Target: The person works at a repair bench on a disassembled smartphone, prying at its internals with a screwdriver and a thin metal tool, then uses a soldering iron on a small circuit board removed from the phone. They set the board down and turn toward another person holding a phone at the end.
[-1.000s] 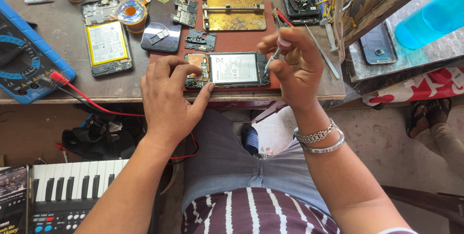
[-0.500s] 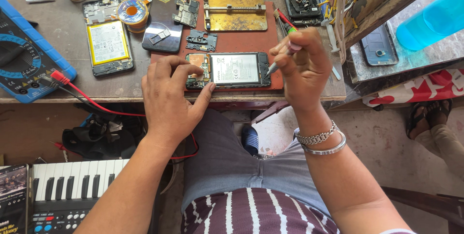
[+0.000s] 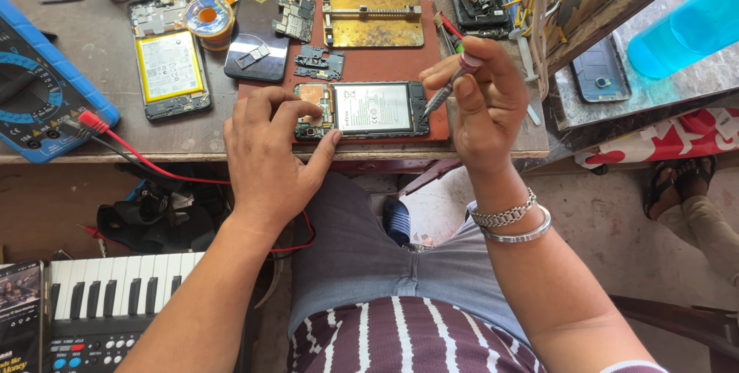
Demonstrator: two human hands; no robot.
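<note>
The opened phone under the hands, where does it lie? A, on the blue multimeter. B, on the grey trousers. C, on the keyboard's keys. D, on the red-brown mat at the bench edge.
D: the opened phone lies flat on the red-brown mat, left hand steadying it.

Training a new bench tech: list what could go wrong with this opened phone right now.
1. The screwdriver in the right hand is angled at the edge beside the battery; a slip could gouge it.
2. The opened phone lies near the table edge, steadied only by the left hand; it could slide off.
</note>
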